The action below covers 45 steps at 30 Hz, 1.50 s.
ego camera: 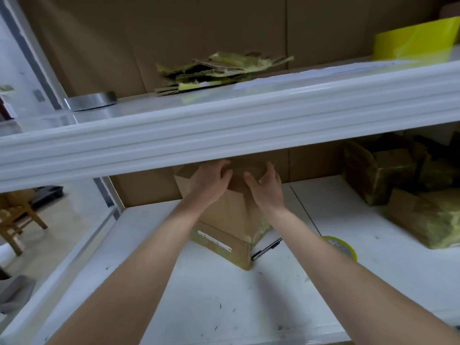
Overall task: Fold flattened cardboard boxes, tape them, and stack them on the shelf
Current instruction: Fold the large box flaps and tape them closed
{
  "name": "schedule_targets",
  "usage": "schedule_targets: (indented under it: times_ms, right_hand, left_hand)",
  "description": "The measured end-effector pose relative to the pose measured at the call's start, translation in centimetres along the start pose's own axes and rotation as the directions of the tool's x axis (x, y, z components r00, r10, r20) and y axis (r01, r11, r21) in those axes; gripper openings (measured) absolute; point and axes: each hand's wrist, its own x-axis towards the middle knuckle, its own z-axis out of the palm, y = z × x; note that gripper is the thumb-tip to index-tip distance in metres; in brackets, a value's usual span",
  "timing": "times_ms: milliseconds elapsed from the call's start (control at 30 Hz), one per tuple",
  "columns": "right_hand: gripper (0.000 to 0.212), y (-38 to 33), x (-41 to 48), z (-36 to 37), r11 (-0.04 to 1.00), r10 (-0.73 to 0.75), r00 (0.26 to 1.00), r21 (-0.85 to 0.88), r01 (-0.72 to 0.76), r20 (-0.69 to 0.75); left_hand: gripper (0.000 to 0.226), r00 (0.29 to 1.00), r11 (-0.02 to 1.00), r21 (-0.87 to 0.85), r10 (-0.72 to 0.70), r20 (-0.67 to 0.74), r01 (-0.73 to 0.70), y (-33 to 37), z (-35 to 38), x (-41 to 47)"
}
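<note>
The brown cardboard box (231,220) stands on the white lower shelf (199,295), directly under both grips. The left grip (211,181) curls its fingers over the top flap. The right grip (266,188) lies spread against that flap. A yellow tape roll (342,247) lies on the shelf to the right of the right grip, below it.

Cardboard box (224,220): plain brown, with a white label strip on its near side and yellow-green tape at its lower right corner.
Lower shelf (224,307): white, flecked with small dark marks.
Upper shelf beam (224,135): white, ridged lengthwise.
Tape roll (344,247): yellow-green rim, pale speckled face.
Metal-look roll (90,100): silvery grey.
Scrap pile (219,70): brown corrugated card streaked with yellow-green.
Sheet (418,41): bright yellow (glossy, with pale glare).
Wrapped boxes (388,175): brown under dull yellow-green tape.
Pen (266,249): black.
Back panel (174,33): brown card.
Chair (17,220): light tan wood.
</note>
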Motion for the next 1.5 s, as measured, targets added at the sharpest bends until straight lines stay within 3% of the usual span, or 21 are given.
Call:
schedule_targets:
  times_ms: [100,200,267,333,367,467,500,600,667,833,967,1100,1233,1400,1500]
  right_hand:
    - [0.070,-0.7,0.8,1.1,0.999,0.025,0.998,0.041,-0.027,0.054]
    - [0.060,-1.2,1.6,1.0,1.000,0.018,0.986,0.018,-0.022,0.164]
    - [0.054,-1.6,1.9,1.2,0.999,0.004,0.974,-0.053,0.009,0.225]
    - [0.050,-2.4,1.8,1.6,0.964,0.003,0.960,-0.257,0.072,0.279]
    - [0.049,-2.7,1.7,1.9,0.906,0.003,0.959,-0.407,0.118,0.284]
    - [0.049,-4.0,1.4,2.6,0.588,-0.062,0.957,-0.765,0.265,0.284]
    - [0.050,-4.3,1.4,3.0,0.535,-0.068,0.943,-0.786,0.309,0.324]
    - [0.051,-4.7,1.3,4.7,0.510,-0.067,0.897,-0.758,0.407,0.436]
    - [0.054,-4.7,1.4,5.0,0.526,-0.045,0.901,-0.756,0.389,0.432]
    - [0.055,-4.1,1.2,3.4,0.763,0.077,0.928,-0.621,0.180,0.363]
    - [0.055,-3.8,0.6,3.4,0.855,0.132,0.937,-0.516,0.058,0.323]
    - [0.063,-3.3,0.4,2.6,0.956,0.203,0.929,-0.267,-0.120,0.308]
    - [0.061,-3.1,0.0,2.8,0.975,0.220,0.929,-0.034,-0.220,0.298]
    - [0.054,-3.1,-0.3,3.5,0.984,0.175,0.965,-0.077,-0.162,0.198]
    - [0.044,-2.7,-0.5,2.2,0.989,0.146,0.976,-0.003,-0.147,0.161]
  left_hand:
    - [0.050,0.992,0.985,0.138,-0.110,0.056,0.102,-2.8,-0.8,0.0]
    - [0.064,0.983,0.949,0.262,-0.186,0.012,0.176,-4.8,-2.1,-0.2]
    - [0.068,0.979,0.932,0.322,-0.196,0.064,0.166,-6.1,-2.9,-0.3]
    - [0.063,0.971,0.933,0.334,-0.191,0.144,0.134,-7.1,-3.1,-0.6]
    - [0.059,0.969,0.933,0.341,-0.179,0.172,0.112,-7.3,-3.1,-0.7]
    - [0.051,0.978,0.928,0.373,-0.080,0.192,0.002,-7.2,-2.6,-1.1]
    - [0.050,0.979,0.931,0.364,-0.050,0.197,-0.026,-7.0,-2.5,-1.2]
    - [0.048,0.976,0.949,0.304,0.013,0.218,-0.080,-7.1,-2.5,-1.9]
    - [0.048,0.978,0.947,0.306,0.034,0.204,-0.097,-7.4,-2.9,-2.3]
    - [0.059,0.987,0.935,0.354,-0.039,0.153,-0.018,-8.1,-2.8,-2.4]
    - [0.062,0.988,0.936,0.343,-0.123,0.091,0.085,-7.9,-2.6,-2.8]
    - [0.051,0.989,0.926,0.353,-0.103,-0.110,0.136,-6.9,-2.0,-4.4]
    - [0.045,0.968,0.959,0.237,-0.101,-0.232,0.157,-5.6,-0.8,-7.2]
    - [0.046,0.965,0.973,0.168,-0.114,-0.236,0.156,-4.4,0.1,-8.9]
    - [0.041,0.958,0.989,0.038,-0.132,-0.255,0.146,-4.9,-0.7,-8.4]
